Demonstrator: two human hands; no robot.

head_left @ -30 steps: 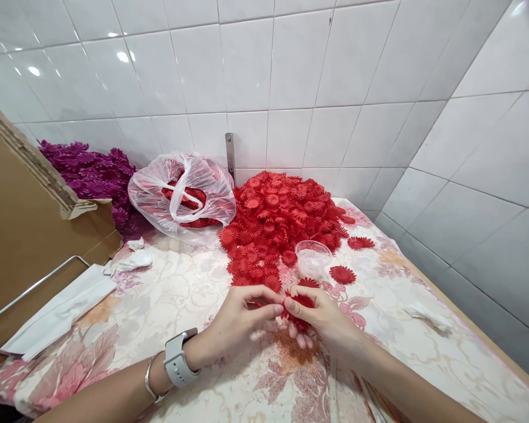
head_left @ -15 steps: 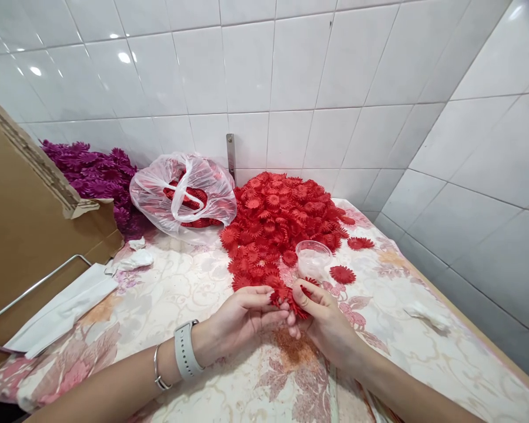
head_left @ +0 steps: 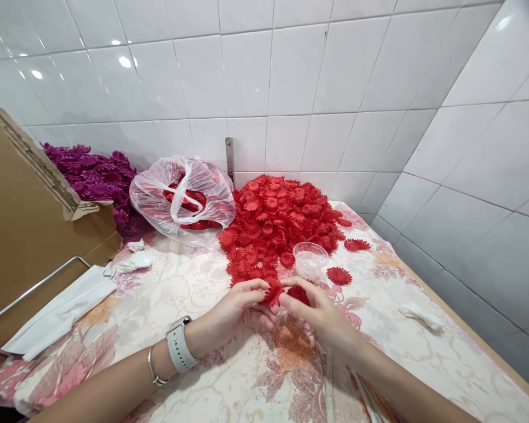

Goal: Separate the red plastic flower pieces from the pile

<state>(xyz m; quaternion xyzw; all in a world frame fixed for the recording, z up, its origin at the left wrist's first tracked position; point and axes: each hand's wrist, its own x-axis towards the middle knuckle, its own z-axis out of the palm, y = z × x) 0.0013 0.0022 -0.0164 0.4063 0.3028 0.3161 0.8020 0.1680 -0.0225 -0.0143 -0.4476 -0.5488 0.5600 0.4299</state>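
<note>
My left hand [head_left: 235, 310] and my right hand [head_left: 320, 314] meet over the flowered tablecloth [head_left: 194, 294], fingertips pinched together on a small red fabric flower [head_left: 273, 292]. More red petals [head_left: 298, 295] show inside my right hand's fingers. A white watch and a thin bracelet sit on my left wrist. Just beyond my hands lies a big heap of red flowers [head_left: 277, 226] with a small clear plastic cup [head_left: 311, 259] at its near edge.
A clear plastic bag [head_left: 183, 197] holding red flowers lies left of the heap, and purple flowers [head_left: 94, 179] are piled further left. A cardboard box [head_left: 30, 223] and white paper [head_left: 66, 308] fill the left side. Tiled walls close in behind and on the right.
Both hands have shifted slightly up and away from me, staying together. The red flower now sits pinched between the fingertips rather than spread under the right hand.
</note>
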